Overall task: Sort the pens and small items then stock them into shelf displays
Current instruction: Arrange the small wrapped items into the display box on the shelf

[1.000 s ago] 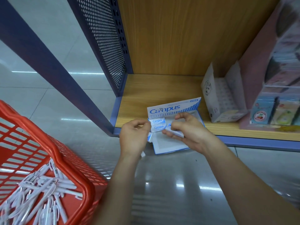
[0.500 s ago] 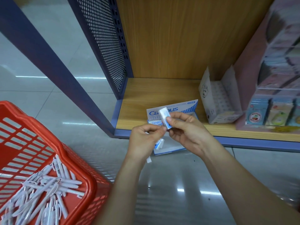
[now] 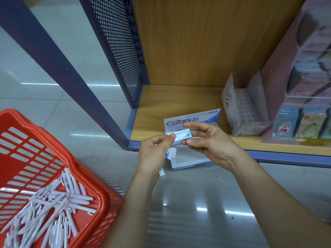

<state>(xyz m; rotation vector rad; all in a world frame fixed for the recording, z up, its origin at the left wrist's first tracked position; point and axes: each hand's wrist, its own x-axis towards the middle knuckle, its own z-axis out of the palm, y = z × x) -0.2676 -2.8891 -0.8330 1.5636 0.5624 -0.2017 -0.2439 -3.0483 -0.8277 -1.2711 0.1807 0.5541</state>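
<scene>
Red plastic is catching the eye on the left: a basket (image 3: 105, 199) is sitting on the shiny grey floor (image 3: 197, 203), and lots of white pens (image 3: 59, 203) are lying in a heap inside it. Next to it a blue post (image 3: 53, 56) is leaning up, and a blue panel full of little holes (image 3: 116, 42) is closing off the side of the wooden shelf (image 3: 161, 108).

In the middle, the person is holding both hands just in front of the shelf edge. The left hand (image 3: 154, 153) is pinching the left end of a small white and blue eraser (image 3: 180, 136). Its other fingers are curling round a few more little white and blue pieces (image 3: 171, 154). The right hand (image 3: 211, 145) is pinching the other end of the same eraser with its thumb and fingers, and one finger is stretching out above it.

Right behind the hands, a blue and white Campus box (image 3: 197, 119) is sitting open on the shelf, with its front sticking out over the edge. Further right, a white open box (image 3: 245, 113) is standing on the shelf. Beside that, a pink stand (image 3: 279, 77) is showing colourful little packs (image 3: 286, 126).
</scene>
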